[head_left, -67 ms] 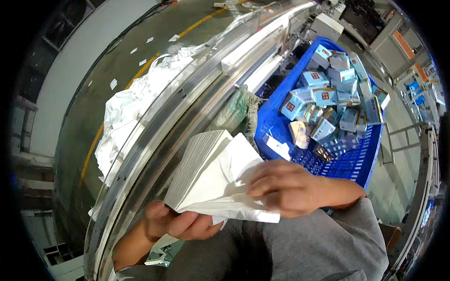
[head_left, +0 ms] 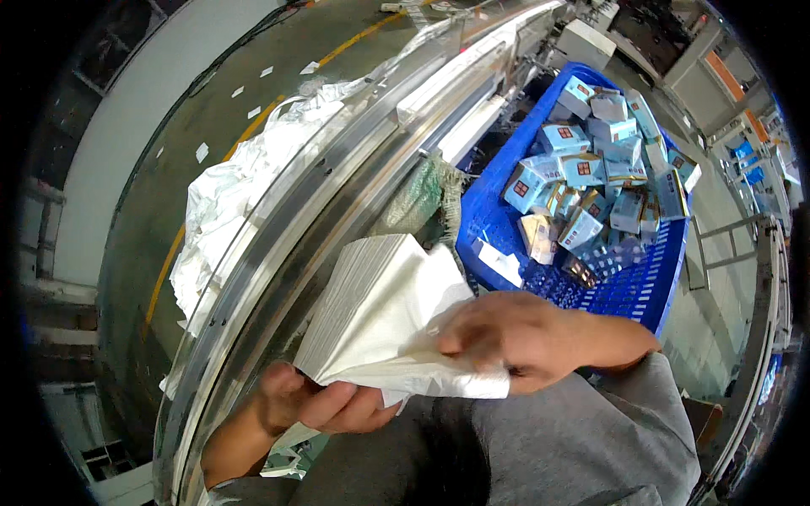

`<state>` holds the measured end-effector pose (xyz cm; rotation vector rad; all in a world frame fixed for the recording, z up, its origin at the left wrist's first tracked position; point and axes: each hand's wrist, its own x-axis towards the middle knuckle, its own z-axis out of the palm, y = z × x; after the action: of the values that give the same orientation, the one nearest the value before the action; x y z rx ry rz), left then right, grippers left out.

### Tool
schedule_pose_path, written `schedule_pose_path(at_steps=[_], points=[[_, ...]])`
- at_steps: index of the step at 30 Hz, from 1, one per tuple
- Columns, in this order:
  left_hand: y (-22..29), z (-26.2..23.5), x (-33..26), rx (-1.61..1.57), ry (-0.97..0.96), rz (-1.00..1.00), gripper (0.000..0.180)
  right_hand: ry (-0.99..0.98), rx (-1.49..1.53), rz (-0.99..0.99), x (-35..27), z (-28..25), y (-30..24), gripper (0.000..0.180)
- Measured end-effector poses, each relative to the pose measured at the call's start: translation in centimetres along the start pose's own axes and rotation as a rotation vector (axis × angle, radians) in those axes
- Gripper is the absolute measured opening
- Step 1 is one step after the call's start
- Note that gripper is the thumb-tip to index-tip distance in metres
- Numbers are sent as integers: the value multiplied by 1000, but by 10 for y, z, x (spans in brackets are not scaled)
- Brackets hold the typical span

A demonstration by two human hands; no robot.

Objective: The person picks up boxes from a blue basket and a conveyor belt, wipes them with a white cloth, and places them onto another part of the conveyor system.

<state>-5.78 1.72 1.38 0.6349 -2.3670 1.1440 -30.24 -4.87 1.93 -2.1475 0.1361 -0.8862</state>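
Note:
A thick stack of white folded paper tissues (head_left: 348, 295) is in front of me, its layered edge facing left. My left hand (head_left: 329, 403) is wrapped round the stack's near lower corner, fingers curled under it. At the stack's right side, my right hand (head_left: 519, 337) has its fingers closed on the loose top tissue (head_left: 422, 291). That sheet is creased and pulled up, with its near corner hanging below my hand. Motion blurs the right fingertips somewhat.
A blue plastic basket (head_left: 479, 221) with several light-blue boxes (head_left: 584, 170) stands at the right. A long machine rail (head_left: 314, 181) runs along the left. Beyond it, crumpled white sheets (head_left: 221, 207) are heaped on the floor. A greenish woven sack (head_left: 413, 198) lies behind the stack.
My right hand has shifted slightly to the right with the top tissue, which is now lifted and more creased. My left hand keeps its place on the stack.

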Motion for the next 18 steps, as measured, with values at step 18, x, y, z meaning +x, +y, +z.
schedule_pose_path(at_steps=[18], points=[[-1, -15, -1, -239, -220, -77, 22, 81, 585, 521, 13, -5, 41, 29]])
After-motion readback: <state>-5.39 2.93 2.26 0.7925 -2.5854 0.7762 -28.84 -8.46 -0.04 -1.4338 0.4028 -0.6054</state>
